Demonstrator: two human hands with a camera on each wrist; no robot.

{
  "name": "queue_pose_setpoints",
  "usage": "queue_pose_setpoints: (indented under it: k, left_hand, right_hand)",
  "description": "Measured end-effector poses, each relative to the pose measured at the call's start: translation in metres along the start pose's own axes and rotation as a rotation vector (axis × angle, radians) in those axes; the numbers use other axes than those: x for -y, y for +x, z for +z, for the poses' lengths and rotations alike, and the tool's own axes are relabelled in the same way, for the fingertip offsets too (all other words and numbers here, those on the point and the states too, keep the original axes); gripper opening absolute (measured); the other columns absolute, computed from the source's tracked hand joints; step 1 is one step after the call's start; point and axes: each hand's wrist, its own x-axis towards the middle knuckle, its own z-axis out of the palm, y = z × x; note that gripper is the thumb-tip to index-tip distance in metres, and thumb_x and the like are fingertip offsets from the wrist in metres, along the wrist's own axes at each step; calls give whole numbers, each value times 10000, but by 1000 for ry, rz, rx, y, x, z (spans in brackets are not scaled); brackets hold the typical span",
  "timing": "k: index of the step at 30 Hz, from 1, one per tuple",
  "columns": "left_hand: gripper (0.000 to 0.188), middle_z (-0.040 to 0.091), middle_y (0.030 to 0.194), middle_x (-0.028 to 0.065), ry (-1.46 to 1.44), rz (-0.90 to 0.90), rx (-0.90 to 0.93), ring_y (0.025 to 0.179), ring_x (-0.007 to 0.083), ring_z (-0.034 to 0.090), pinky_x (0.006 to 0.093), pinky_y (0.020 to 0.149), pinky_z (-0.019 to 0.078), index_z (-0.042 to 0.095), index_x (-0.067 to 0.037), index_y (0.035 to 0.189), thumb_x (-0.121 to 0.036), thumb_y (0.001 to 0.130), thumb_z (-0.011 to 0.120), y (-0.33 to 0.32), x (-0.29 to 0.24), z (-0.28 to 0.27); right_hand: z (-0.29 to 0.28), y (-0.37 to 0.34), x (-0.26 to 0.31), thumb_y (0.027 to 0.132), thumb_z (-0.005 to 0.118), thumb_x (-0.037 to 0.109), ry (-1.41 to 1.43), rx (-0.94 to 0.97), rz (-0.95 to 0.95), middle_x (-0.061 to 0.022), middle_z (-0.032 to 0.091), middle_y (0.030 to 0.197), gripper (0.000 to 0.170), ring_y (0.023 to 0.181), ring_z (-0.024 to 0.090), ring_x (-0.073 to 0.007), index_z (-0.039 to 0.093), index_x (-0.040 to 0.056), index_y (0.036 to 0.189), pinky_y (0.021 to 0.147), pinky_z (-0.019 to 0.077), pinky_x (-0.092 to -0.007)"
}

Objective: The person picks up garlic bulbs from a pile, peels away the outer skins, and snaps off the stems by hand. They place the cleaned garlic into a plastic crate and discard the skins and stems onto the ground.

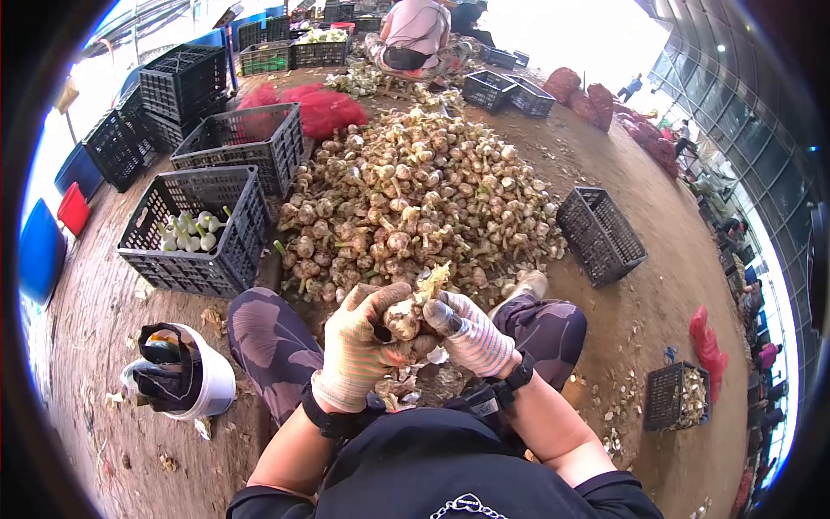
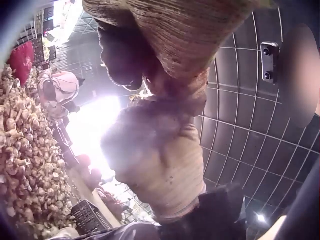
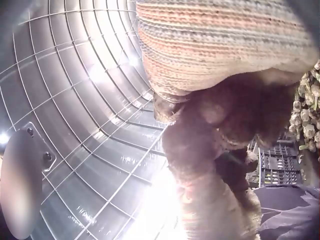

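Observation:
Both hands wear striped knit gloves with dirty fingertips and meet in front of the lap. My left hand (image 1: 356,346) grips a garlic bulb (image 1: 400,322) between thumb and fingers. From the other side, my right hand (image 1: 471,336) has its fingers curled round the bulb, its dark-tipped thumb close to the dry, yellowish tuft (image 1: 435,280) on top. In the left wrist view the gloved fingers overlap and mostly hide the bulb. The right wrist view shows the striped right glove (image 3: 220,45) from below, fingers in shadow. Just beyond the hands lies a large heap of garlic (image 1: 415,190).
At left, a black crate (image 1: 194,268) holds trimmed white bulbs, with more crates behind. A white bucket (image 1: 216,381) stands by the left knee. Right of the heap are an upright black crate (image 1: 601,238) and a crate of scraps (image 1: 674,398). Another person (image 1: 417,30) sits beyond.

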Motion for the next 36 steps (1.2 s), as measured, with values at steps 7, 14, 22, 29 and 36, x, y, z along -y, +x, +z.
queue_pose_setpoints:
  k: [7,14,22,29,36]
  left_hand:
    - [501,635,918,33,-684,-503,54,785,100,587,241,718,483,601,11,1098,-182,690,819,3,-5,1]
    - [574,623,918,10,-828,-718,37,765,57,562,202,686,468,547,4,1187,-245,734,795,16,-2,4]
    - [758,626,1086,123,301,81,-17,753,187,593,294,706,519,359,-74,1368,-196,740,766,41,59,28]
    - [840,623,974,85,-1167,-978,183,461,49,391,154,374,269,364,-116,1375,-728,802,416,78,85,19]
    - [337,594,972,46,-215,-436,-121,844,98,550,226,737,458,589,20,1126,-182,862,647,87,129,28]
  right_hand:
    - [-19,11,1,934,536,329,10,154,17,28,601,878,303,831,521,-65,614,49,1018,772,428,-245]
    - [-33,34,-3,941,517,245,-28,174,-23,8,600,880,234,801,517,-86,610,33,978,741,432,-251]
    - [-41,74,-21,904,512,87,282,-76,-3,-28,593,1083,290,1015,541,-111,537,18,1184,928,409,-266]
    - [-81,107,-35,866,610,142,346,35,39,-9,628,1005,272,942,576,-90,583,24,1109,850,451,-237]
    - [-101,119,-57,874,600,166,405,-198,113,-18,633,989,294,882,579,-89,574,20,1128,795,466,-253]
